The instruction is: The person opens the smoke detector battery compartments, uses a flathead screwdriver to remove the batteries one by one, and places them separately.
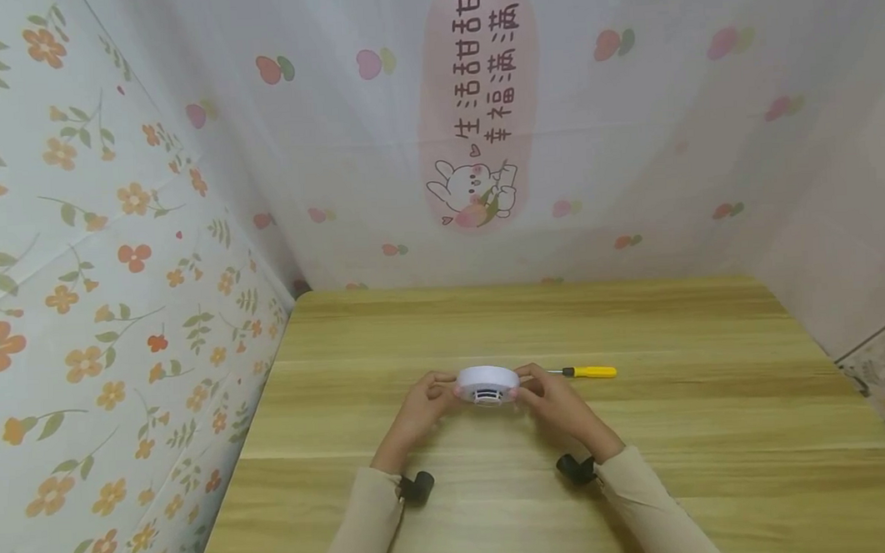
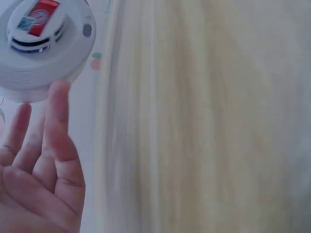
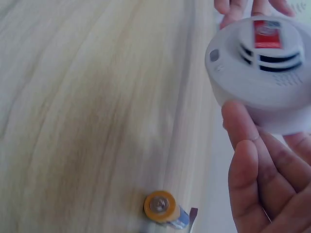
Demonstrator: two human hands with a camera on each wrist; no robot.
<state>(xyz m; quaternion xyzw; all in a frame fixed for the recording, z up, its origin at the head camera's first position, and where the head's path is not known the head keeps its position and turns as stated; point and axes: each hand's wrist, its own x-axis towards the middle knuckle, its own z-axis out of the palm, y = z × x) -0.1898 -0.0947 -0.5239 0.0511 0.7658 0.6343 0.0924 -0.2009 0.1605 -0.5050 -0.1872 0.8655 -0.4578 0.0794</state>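
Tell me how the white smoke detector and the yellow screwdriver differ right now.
The smoke detector is a white round disc with dark vent slots; the screwdriver is thin with a yellow handle. The detector is held up between the left hand and right hand; the screwdriver lies untouched on the table.

The smoke detector is a round white plastic disc with a raised, slotted centre that bears a red label. It is held just above the wooden table, tilted so its slotted face looks toward the person, pinched at both edges.
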